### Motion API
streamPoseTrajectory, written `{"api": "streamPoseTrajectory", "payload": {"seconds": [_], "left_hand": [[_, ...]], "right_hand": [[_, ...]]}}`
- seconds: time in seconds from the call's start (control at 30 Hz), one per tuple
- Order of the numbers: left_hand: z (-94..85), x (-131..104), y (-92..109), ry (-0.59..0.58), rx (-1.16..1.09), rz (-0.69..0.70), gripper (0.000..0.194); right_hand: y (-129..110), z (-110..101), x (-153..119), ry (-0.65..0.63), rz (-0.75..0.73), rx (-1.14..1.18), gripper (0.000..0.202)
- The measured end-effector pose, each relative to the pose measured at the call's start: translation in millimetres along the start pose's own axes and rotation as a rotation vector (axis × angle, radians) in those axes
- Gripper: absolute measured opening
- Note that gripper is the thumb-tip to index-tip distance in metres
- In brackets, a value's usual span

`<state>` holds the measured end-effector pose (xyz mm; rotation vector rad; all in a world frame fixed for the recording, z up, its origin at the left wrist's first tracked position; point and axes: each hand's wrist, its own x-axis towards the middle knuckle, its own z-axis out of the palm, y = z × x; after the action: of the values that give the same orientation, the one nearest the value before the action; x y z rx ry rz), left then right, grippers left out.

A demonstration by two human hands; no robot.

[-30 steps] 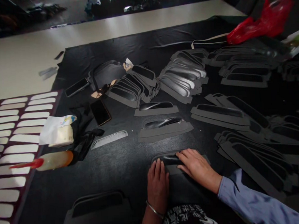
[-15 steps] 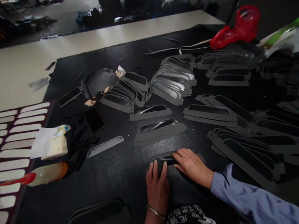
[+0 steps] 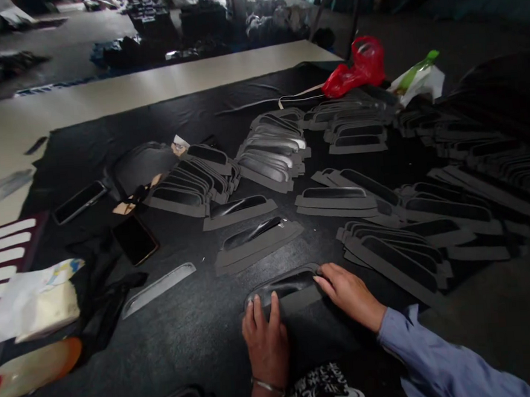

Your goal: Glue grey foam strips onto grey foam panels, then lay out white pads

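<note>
On one panel (image 3: 293,284): left hand (image 3: 265,337), right hand (image 3: 352,292).

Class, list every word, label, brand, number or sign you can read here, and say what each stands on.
No text can be read for certain.
Black garment: white characters, too blurred and partly cut off to quote.
Soft white packet: blue and yellow print, too blurred to read.

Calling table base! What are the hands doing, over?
Left hand: fingers on the dark panel's left end. Right hand: fingers at its right end. Two flat panels just beyond.
</note>
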<state>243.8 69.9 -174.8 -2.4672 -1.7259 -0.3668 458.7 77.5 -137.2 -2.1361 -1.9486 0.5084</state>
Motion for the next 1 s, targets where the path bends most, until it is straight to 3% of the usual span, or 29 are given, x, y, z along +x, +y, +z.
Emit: {"api": "streamPoseTrajectory", "payload": {"seconds": [0.17,0.43,0.67,1.0], "left_hand": [[1.3,-0.3,0.0,-0.045,0.036,0.01,0.047],[0.8,2.5,2.6,-0.049,0.108,0.036,0.045],[-6.0,8.3,10.7,-0.056,0.165,0.039,0.05],[-1.4,10.2,12.5,-0.024,0.2,0.07,0.06]], "right_hand": [[-2.9,6.1,3.0,-0.036,0.098,0.053,0.023],[-2.3,16.3,1.7,0.088,-0.043,-0.056,0.016],[-3.1,24.4,4.9,0.114,-0.035,-0.098,0.01],[1.7,32.2,6.8,0.147,-0.046,-0.047,0.011]]}}
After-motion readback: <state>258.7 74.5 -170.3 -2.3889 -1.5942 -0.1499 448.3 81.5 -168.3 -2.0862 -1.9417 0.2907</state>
